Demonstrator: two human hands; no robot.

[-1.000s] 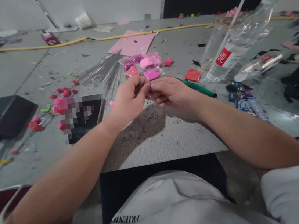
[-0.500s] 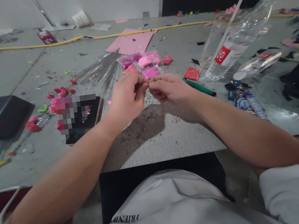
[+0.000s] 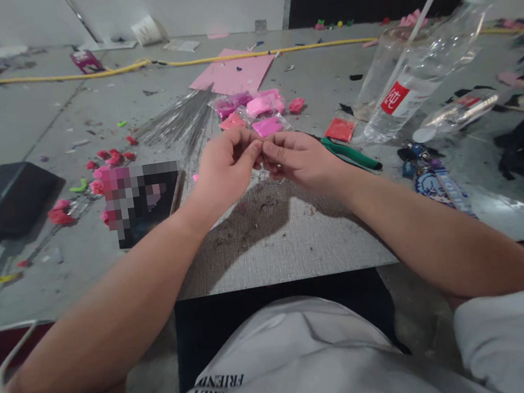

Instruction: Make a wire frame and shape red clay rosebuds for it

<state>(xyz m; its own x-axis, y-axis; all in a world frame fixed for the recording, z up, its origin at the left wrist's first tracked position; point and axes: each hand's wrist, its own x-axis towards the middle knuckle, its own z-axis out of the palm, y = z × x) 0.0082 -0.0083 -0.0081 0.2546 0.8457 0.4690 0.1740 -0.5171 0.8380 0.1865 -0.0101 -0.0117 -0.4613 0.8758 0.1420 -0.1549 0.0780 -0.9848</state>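
Evidently, the left hand (image 3: pixel 226 170) and right hand (image 3: pixel 304 159) meet above the surface (image 3: pixel 269 251), both pinching a thin strand (image 3: pixel 264 154), barely discernible, between them, likely for steadiness; pink packets (image 3: pixel 264 103) lie just beyond, seemingly kept within reach.

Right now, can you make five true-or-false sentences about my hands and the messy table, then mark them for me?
1. The left hand and right hand meet at the fingertips. True.
2. The hands are holding the big bottle. False: the big bottle is off to the right; what they pinch is too small to name.
3. Thin silvery strands lie beyond the left hand. True.
4. The flat sheet past the hands is blue. False: the flat sheet is pink.
5. The green handle lies near the right hand. True.
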